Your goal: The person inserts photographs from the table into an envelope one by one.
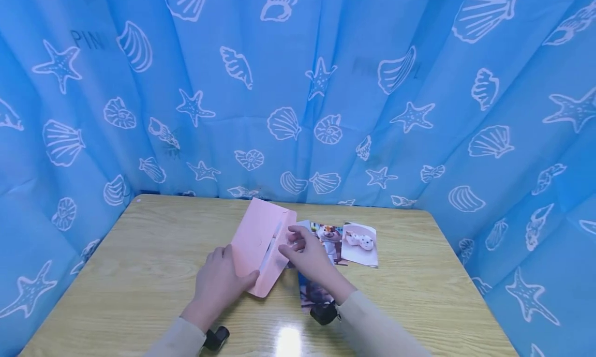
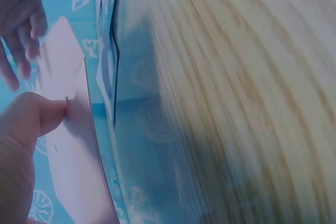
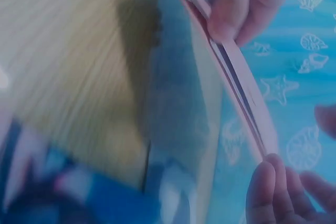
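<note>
Fingers of the left hand [image 1: 222, 275] grip a pink envelope [image 1: 253, 234] by its lower end, the thumb pressed on its front face; the envelope is held slanted above the middle of the worktop [image 1: 153, 279], its long opening parted and a pale strip showing inside; the right hand [image 1: 311, 253] has its fingers loosely bent and holding nothing, just beside the envelope's right edge, and whether their tips touch it I cannot tell; behind and below that hand lie at least 3 photos, 1 with an orange-and-white animal [image 1: 329, 235], 1 with white round figures [image 1: 359, 244] to its right, and 1 dark blue picture [image 1: 311, 295] nearer the person, partly under the right wrist; a blue curtain [image 1: 223, 139] with white shells and starfish hangs behind.
</note>
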`<state>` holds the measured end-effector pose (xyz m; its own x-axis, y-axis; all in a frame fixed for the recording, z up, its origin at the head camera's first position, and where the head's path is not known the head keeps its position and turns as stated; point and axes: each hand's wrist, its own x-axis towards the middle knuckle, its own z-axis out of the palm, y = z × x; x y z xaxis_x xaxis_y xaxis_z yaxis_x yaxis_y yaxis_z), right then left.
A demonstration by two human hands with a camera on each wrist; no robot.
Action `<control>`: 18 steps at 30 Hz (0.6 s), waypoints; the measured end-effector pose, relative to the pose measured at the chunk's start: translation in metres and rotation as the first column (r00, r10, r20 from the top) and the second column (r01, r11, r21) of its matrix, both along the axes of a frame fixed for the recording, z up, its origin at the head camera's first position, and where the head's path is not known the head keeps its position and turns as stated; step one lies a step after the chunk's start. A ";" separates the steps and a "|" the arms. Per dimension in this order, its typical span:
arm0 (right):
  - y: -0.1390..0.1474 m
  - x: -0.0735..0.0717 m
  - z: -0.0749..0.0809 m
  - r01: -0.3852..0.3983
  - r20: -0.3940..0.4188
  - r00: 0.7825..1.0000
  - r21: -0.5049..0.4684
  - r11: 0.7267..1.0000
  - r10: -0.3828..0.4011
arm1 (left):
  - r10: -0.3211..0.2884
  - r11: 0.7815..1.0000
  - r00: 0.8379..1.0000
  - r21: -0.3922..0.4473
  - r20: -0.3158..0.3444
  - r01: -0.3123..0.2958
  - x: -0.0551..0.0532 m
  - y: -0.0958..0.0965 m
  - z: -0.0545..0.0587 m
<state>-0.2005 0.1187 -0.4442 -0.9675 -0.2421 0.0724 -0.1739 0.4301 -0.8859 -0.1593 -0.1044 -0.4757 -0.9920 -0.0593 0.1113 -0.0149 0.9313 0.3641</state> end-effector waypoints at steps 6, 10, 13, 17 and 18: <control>0.033 -0.002 0.005 0.006 0.039 0.999 0.043 0.999 -0.007 | 0.011 1.000 0.999 -0.006 0.042 -0.011 -0.002 -0.008 -0.001; 0.056 -0.005 -0.001 0.029 0.057 0.998 0.106 0.994 -0.035 | 0.020 1.000 0.998 -0.007 0.053 -0.020 -0.002 -0.013 -0.004; 0.074 -0.008 -0.007 0.042 0.076 0.996 0.164 0.986 -0.054 | 0.023 1.000 0.998 -0.004 0.060 -0.023 -0.002 -0.016 -0.005; 0.091 -0.011 -0.015 0.045 0.073 0.995 0.234 0.971 -0.063 | 0.022 1.000 0.998 0.007 0.065 -0.023 -0.001 -0.018 -0.004; 0.094 -0.011 -0.016 0.041 0.070 0.996 0.246 0.969 -0.059 | 0.021 1.000 0.998 0.007 0.065 -0.022 -0.001 -0.018 -0.004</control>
<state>-0.2114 0.2127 -0.4603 -0.9793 -0.1944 -0.0570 -0.0829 0.6411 -0.7630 -0.1604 -0.1224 -0.4798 -0.9956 -0.0814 0.0464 -0.0587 0.9277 0.3688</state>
